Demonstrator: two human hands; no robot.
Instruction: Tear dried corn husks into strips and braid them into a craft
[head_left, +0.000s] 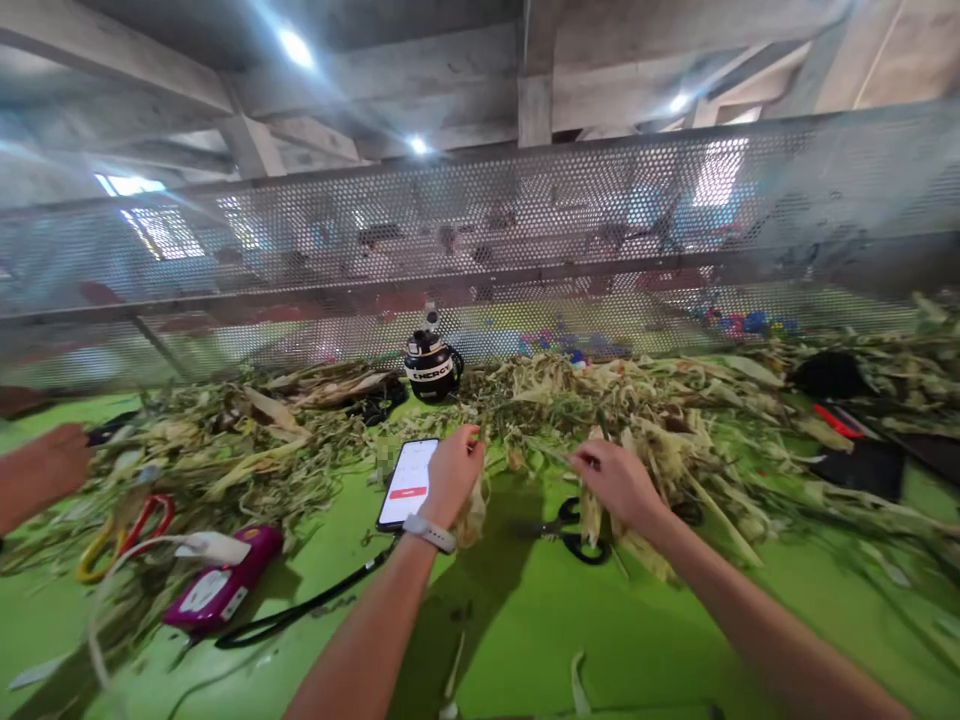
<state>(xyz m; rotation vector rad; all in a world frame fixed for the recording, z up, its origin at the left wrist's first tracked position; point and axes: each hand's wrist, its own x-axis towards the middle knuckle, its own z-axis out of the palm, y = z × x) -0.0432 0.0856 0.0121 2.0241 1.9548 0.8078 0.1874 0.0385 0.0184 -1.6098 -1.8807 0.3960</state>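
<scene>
My left hand (452, 478), with a light band on its wrist, is closed beside the lit phone (409, 485). A pale dried corn husk (472, 518) hangs under its fingers. My right hand (621, 487) has its fingers curled together over another strip of dried husk (591, 517); its fingertips are partly hidden. Black-handled scissors (574, 532) lie on the green table (525, 620) between my hands, nearer the right one. Their blades are blurred in the shadow. Behind both hands spreads a heap of dried husks and stalks (555, 410).
A black bottle (430, 368) stands behind the phone. To the left lie a purple power bank (225, 585) with a white cable and red-and-yellow-handled scissors (127, 535). Another person's hand (49, 470) reaches in at far left. A perforated metal screen (487, 250) crosses the back.
</scene>
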